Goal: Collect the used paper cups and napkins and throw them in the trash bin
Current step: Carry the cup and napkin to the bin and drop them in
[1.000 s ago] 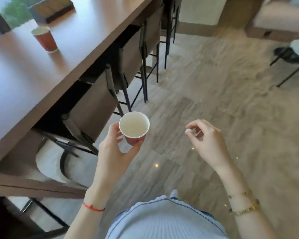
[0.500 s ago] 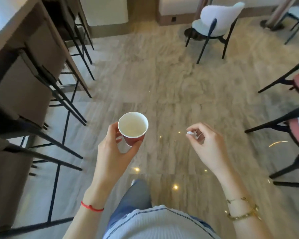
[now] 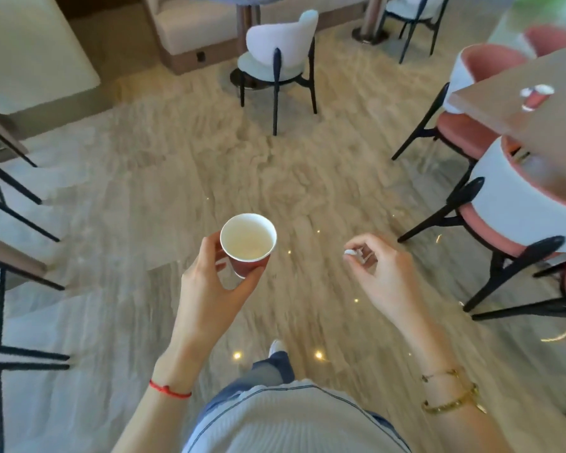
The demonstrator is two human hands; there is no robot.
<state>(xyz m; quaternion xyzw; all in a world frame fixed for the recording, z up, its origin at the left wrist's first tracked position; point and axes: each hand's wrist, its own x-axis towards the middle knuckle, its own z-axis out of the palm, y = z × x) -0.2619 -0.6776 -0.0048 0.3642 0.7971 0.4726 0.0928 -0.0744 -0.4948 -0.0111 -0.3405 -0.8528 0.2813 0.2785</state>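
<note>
While I walk, my left hand (image 3: 209, 286) grips the paper cup (image 3: 248, 243) upright so nothing spills; my right hand (image 3: 384, 276) pinches something small and white (image 3: 351, 252), maybe napkin.

Red paper cup (image 3: 248, 245) upright in left hand (image 3: 209, 289), right hand (image 3: 381, 276) pinching something small and white.
</note>
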